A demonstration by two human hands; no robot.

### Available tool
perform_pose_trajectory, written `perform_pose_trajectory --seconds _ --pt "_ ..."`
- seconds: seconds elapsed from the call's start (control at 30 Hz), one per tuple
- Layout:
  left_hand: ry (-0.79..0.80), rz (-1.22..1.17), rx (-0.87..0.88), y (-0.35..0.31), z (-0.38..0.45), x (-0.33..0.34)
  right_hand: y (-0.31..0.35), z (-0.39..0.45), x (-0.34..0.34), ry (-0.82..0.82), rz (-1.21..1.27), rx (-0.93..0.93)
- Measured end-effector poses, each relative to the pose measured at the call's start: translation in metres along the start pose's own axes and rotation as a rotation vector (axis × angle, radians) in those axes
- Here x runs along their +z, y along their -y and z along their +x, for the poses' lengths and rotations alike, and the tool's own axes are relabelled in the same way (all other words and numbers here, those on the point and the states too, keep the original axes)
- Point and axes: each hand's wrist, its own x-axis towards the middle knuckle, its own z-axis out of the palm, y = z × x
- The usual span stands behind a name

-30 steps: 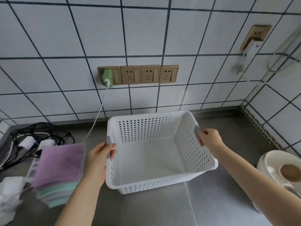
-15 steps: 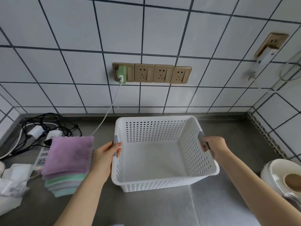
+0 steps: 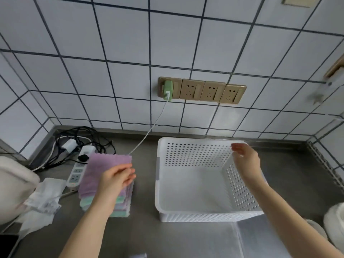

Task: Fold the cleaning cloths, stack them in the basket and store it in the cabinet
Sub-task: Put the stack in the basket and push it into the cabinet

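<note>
White basket (image 3: 195, 190) right of centre, mouth up, long axis toward the wall. Stack of cloths (image 3: 104, 175) left of it, lower left. Left hand (image 3: 115, 180) over the stack, fingers loosely spread. Right hand (image 3: 245, 161) above basket's far right rim, open, gripping nothing.

No legible text, label, brand or number appears on any surface; markings, if any, are too blurred.

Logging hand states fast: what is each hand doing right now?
Left hand: open, over the cloth stack, gripping nothing.
Right hand: open, by the basket rim, holding nothing.
</note>
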Motion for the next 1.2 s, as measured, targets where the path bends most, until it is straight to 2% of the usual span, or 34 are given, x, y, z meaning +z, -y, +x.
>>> perform_pose_trajectory --seconds 0.17,0.3,0.4,0.47,0.57,0.63,0.73,0.83,1.0,1.2 --pt "-0.091 0.082 0.041 -0.009 0.009 -0.038 0.066 -0.043 0.073 0.292 0.224 -0.021" --pt "-0.195 0.157 0.077 -0.009 0.029 -0.08 0.106 -0.088 0.14 0.509 0.262 -0.047" --pt "-0.306 0.196 0.066 -0.003 0.048 -0.103 0.122 -0.121 0.191 0.642 0.268 0.001" --pt "-0.34 0.23 0.007 0.008 0.061 -0.115 0.121 -0.138 0.223 0.643 0.222 0.075" --pt "-0.345 0.326 -0.152 0.024 0.071 -0.122 0.103 -0.156 0.26 0.569 0.189 0.312" --pt "-0.27 0.398 -0.207 0.031 0.07 -0.12 0.089 -0.163 0.27 0.576 0.159 0.455" --pt "-0.175 0.394 -0.203 0.037 0.065 -0.116 0.074 -0.167 0.275 0.651 0.164 0.536" --pt "-0.151 0.372 -0.184 0.044 0.06 -0.119 0.064 -0.172 0.274 0.73 0.234 0.541" --pt "-0.112 0.293 -0.193 0.05 0.055 -0.128 0.053 -0.183 0.271 0.753 0.322 0.498" --pt "-0.081 0.322 -0.236 0.063 0.053 -0.145 0.032 -0.186 0.268 0.836 0.3 0.404"
